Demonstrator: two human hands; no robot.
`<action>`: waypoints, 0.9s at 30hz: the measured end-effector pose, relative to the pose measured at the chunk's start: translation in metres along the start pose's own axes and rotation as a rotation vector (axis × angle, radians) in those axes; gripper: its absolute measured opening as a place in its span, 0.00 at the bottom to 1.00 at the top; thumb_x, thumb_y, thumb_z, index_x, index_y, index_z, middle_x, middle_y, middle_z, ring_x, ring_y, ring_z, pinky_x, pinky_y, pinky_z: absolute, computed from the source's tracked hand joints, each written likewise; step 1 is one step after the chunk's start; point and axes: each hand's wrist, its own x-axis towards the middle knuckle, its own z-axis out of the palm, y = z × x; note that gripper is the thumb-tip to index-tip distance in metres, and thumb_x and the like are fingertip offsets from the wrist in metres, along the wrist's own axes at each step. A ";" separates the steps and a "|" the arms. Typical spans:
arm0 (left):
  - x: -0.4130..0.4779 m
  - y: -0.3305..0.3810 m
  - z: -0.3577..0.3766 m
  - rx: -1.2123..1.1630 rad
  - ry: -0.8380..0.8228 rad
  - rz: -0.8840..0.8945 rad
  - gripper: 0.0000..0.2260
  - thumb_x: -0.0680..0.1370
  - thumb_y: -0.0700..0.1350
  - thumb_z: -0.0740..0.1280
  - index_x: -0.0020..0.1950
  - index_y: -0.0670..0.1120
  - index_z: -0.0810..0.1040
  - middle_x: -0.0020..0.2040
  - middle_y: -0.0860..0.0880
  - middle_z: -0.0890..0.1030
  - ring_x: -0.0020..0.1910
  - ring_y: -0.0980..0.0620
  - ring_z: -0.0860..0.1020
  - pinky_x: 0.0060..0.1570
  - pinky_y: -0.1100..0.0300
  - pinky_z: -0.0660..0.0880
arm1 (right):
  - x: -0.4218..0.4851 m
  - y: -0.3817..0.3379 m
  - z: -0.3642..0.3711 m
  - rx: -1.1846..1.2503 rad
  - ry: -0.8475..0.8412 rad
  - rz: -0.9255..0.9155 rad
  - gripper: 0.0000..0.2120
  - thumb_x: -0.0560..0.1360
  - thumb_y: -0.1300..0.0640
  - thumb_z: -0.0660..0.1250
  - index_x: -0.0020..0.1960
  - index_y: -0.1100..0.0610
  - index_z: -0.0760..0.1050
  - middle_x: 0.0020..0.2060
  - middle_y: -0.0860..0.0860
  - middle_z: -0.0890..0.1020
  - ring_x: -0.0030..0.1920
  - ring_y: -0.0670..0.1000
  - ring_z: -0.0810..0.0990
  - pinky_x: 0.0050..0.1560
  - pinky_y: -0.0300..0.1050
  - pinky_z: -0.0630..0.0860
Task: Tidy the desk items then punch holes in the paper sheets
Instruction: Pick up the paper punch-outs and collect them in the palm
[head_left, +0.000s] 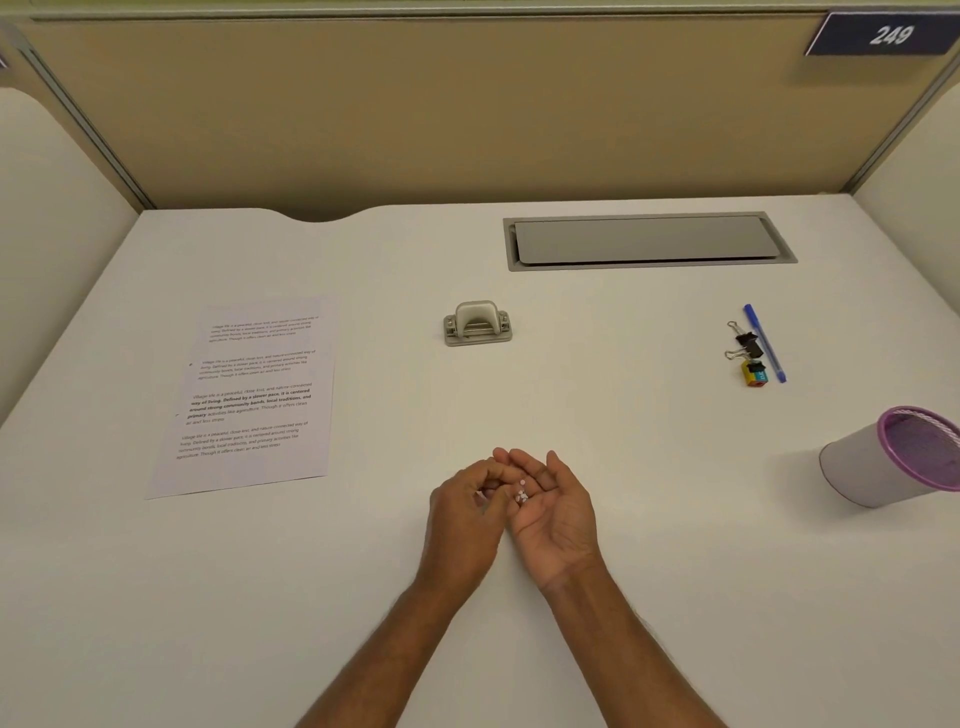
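— Where do I stand?

— Nearest you, your right hand (553, 506) lies cupped, palm up, with small white paper dots (521, 492) in it; your left hand (467, 512) curls beside it, fingertips pinched, apparently dropping bits in. So punching looks done; you're on the chads.

— And the rest?

— The paper sheets (249, 395) lie flat on the desk (597, 415) to your left, the hole punch (478, 323) farther off, centre. To your right the purple-rimmed cup (893, 457) lies tipped, and beyond it the pen (764, 343), binder clips (744, 343) and small coloured block (753, 373) sit loose. Tidying seems unfinished.
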 end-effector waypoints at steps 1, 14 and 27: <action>0.000 0.000 -0.001 -0.006 0.024 -0.002 0.12 0.77 0.37 0.69 0.45 0.55 0.84 0.42 0.60 0.86 0.45 0.59 0.83 0.45 0.74 0.73 | 0.000 0.000 0.001 0.008 0.004 -0.003 0.20 0.81 0.51 0.62 0.58 0.69 0.77 0.59 0.67 0.81 0.60 0.63 0.81 0.63 0.61 0.76; 0.006 -0.038 -0.043 0.257 0.173 -0.064 0.08 0.75 0.34 0.72 0.48 0.46 0.84 0.44 0.53 0.83 0.43 0.53 0.79 0.48 0.62 0.77 | -0.005 -0.025 -0.006 0.177 0.084 -0.076 0.17 0.82 0.56 0.61 0.54 0.71 0.76 0.51 0.67 0.84 0.58 0.64 0.82 0.57 0.57 0.81; 0.006 -0.036 -0.021 0.312 0.199 0.000 0.04 0.74 0.41 0.76 0.48 0.47 0.85 0.44 0.55 0.82 0.48 0.54 0.77 0.57 0.47 0.75 | -0.008 -0.026 -0.014 0.146 0.085 -0.116 0.18 0.82 0.55 0.61 0.55 0.71 0.76 0.51 0.68 0.84 0.53 0.63 0.85 0.56 0.57 0.81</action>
